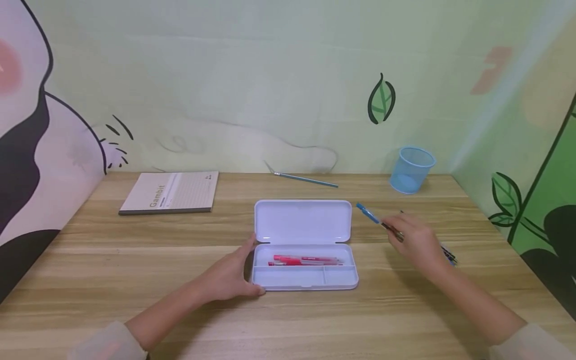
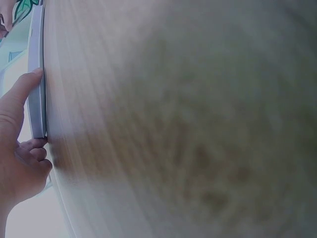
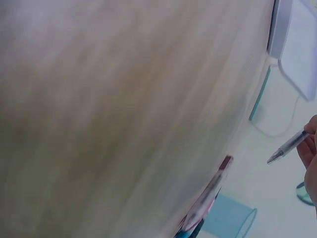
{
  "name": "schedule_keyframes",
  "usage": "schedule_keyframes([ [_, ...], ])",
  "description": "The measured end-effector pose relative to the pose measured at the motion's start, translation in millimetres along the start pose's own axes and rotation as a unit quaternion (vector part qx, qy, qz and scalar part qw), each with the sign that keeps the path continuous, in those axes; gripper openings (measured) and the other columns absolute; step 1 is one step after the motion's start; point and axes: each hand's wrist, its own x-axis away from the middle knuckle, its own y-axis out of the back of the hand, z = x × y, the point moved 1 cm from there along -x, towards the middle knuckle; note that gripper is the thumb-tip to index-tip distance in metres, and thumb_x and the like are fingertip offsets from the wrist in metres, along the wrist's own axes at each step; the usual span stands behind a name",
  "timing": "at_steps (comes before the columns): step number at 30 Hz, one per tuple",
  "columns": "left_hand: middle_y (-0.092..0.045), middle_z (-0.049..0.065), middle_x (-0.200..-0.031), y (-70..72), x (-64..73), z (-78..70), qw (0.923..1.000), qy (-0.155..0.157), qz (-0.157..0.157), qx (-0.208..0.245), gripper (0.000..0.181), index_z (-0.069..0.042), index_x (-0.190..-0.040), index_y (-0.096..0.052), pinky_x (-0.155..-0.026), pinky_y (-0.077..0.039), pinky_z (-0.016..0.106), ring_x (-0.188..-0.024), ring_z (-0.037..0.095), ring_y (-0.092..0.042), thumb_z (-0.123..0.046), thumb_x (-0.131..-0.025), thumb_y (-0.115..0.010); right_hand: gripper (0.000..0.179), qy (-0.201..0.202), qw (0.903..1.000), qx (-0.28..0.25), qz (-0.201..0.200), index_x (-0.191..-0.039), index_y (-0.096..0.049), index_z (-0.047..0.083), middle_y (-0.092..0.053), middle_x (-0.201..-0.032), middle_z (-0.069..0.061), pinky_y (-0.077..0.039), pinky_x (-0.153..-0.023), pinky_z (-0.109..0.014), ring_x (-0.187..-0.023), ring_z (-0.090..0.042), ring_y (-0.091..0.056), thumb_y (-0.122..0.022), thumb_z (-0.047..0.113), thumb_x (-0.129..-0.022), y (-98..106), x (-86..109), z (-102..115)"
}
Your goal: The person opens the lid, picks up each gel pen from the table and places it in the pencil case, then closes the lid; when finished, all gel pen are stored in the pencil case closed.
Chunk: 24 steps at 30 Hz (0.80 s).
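Observation:
A white pencil case (image 1: 288,277) lies open on the table, its lid folded back. Red pens (image 1: 306,260) rest in its long rear compartment; the front compartments hold nothing visible. My left hand (image 1: 227,276) grips the case's left end, thumb at the front corner and fingers along the side. In the left wrist view, the thumb presses the case's side wall (image 2: 37,109). To the right of the case, my right hand (image 1: 416,242) pinches a blue-ended pen (image 1: 368,213) above the table. The right wrist view shows the clear pen's pointed tip (image 3: 285,148).
More pens (image 1: 450,255) lie on the table partly hidden behind my right hand. A blue mesh cup (image 1: 409,175) stands at the back right. A blue pencil (image 1: 308,180) lies near the wall, and a notebook (image 1: 173,192) at the back left.

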Motion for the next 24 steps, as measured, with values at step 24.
schedule_keyframes([
  [24, -0.045, 0.012, -0.134, 0.5, 0.6, -0.6, 1.0000, -0.001, 0.004, -0.003, 0.118, -0.001, -0.147, -0.009, -0.095, -0.037, 0.040, -0.104, 0.020, -0.049, -0.028, -0.061, -0.086, 0.031, 0.031, 0.9978, -0.051, 0.028, -0.092, -0.071, 0.000, -0.065, -0.084, -0.010, -0.051, -0.067, -0.036, -0.078, -0.025, -0.060, -0.079, -0.006, -0.063, -29.6, -24.5, 40.4],
])
